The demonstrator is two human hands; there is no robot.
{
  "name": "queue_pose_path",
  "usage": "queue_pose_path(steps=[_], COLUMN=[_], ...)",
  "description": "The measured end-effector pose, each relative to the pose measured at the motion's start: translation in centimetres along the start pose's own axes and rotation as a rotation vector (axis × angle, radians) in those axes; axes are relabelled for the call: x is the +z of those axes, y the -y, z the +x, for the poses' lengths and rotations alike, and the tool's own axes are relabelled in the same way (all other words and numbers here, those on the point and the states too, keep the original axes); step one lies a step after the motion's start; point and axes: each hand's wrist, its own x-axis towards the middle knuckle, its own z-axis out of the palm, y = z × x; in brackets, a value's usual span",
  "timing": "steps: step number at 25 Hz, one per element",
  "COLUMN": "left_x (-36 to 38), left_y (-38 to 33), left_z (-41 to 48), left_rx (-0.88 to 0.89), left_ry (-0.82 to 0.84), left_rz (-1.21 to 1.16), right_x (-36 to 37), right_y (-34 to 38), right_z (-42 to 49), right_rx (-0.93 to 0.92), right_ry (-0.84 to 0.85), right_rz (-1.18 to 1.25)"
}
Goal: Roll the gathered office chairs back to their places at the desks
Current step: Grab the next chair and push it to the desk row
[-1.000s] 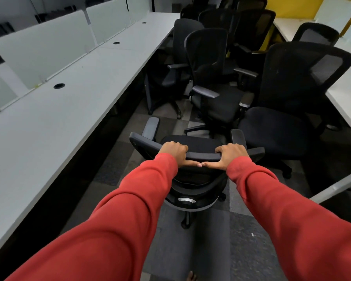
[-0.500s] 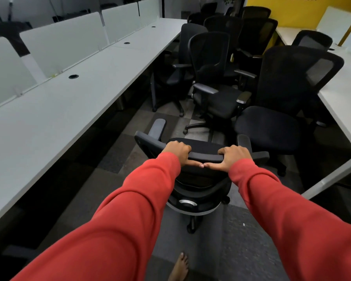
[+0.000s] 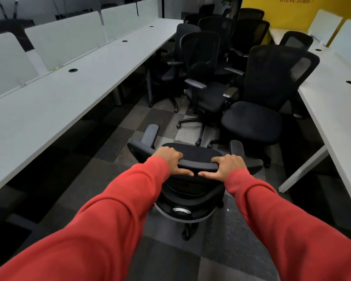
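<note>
Rolled backward, black, seemingly mesh-backed chair (image 3: 192, 153), left hand (image 3: 169, 159) and right hand (image 3: 229, 164) gripping.

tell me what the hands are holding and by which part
The left hand and right hand both grip the nearest office chair by the top edge of its backrest.

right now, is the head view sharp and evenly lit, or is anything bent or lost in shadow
Head view: the wide-angle lens bows the left desk edge and swells the red sleeves near the bottom corners; the left hand and right hand and the chair backrest they grip look sharp; under that desk is near-black shadow; the gathered black chairs merge into one dark mass.
</note>
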Motion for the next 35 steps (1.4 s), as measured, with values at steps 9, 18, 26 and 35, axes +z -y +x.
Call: queue_pose_path(steps=[9,18,26,35], left_x=[-0.2,0.9,2.1,4.5], left_y=[-3.0,-4.0,-3.6,-5.3], left_z=[-3.1,-7.2,-15.2,-26.3], left_rx=[-0.186,-0.243,-0.394,-0.669], left_ry=[0.062,0.066,0.052,-0.028], left_rz=[0.041,0.03,0.011,-0.036], right_x=[0.8,1.4,1.7,2.0], right_y=[-0.9,0.4,6.0,13.4], right_z=[-2.2,-4.0,-5.6,-8.0], right_rx=[-0.191,-0.342,-0.527,-0.793], right_ry=[-0.017,-0.116,-0.299,-0.378], right_rz=[-0.071,-0.066,0.007,0.14])
